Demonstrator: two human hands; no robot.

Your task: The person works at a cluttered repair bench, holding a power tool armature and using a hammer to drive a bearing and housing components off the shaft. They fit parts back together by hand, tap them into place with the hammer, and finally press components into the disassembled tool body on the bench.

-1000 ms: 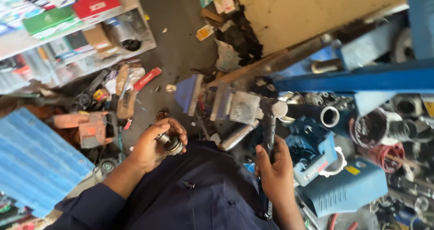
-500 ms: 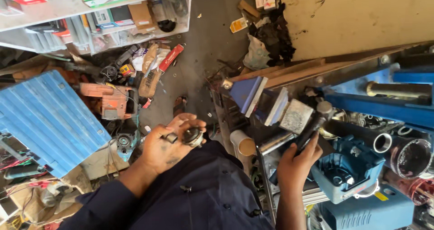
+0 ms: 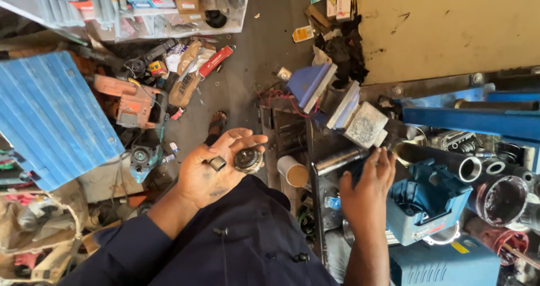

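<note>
Since 0.5 seconds ago, left hand has opened flat, palm up, cradling a gear and small ring for inspection. Right hand grasps a metal tube beside it.

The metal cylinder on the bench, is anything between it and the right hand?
Nothing visible. The right hand already rests against the metal cylinder, fingers at its end. The left hand is apart, palm up, with a round gear part and a small ring.
</note>
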